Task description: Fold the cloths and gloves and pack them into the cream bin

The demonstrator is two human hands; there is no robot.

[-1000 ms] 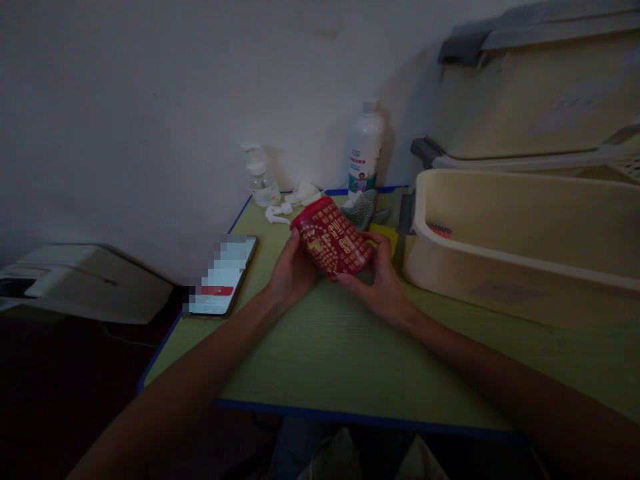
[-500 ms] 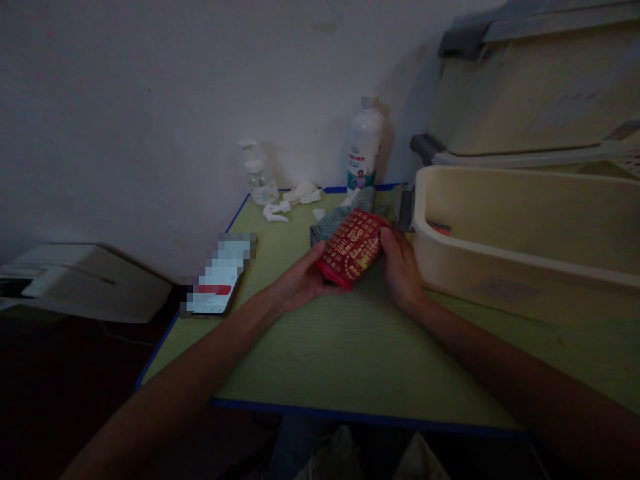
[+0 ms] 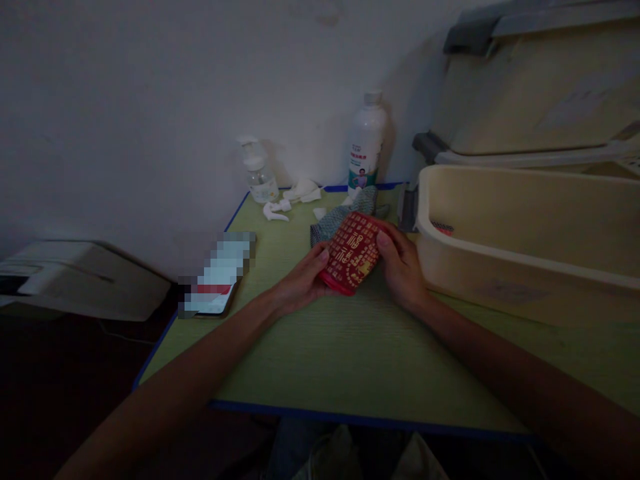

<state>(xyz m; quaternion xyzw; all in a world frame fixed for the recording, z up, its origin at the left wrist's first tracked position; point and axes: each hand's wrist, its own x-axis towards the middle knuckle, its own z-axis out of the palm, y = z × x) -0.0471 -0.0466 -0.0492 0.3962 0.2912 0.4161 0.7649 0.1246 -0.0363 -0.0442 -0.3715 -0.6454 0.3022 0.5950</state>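
Observation:
Between my two hands is a red pouch-like packet (image 3: pixel 353 252) with gold Chinese characters, tilted above the green table (image 3: pixel 320 353). My left hand (image 3: pixel 305 277) grips its lower left edge, thumb on the front and fingers beneath. On the opposite side, my right hand (image 3: pixel 403 267) pinches the upper right edge, its thumb on the printed face and the other fingers hidden behind. A grey-green mesh cloth (image 3: pixel 333 223) lies just behind the packet, partly covered by it. What the packet contains cannot be seen.
A cream storage bin (image 3: pixel 500 267) stands open at the right, a lidded bin (image 3: pixel 530 100) behind it. At the back are a white bottle (image 3: pixel 367 143), a pump bottle (image 3: pixel 260 177), a white spray nozzle (image 3: pixel 276 211) and crumpled tissue (image 3: pixel 303 191). A phone (image 3: pixel 217 277) lies left.
The packet has turned slightly in my hands, its printed face now more towards me. Both hands keep their hold and have shifted only a little.

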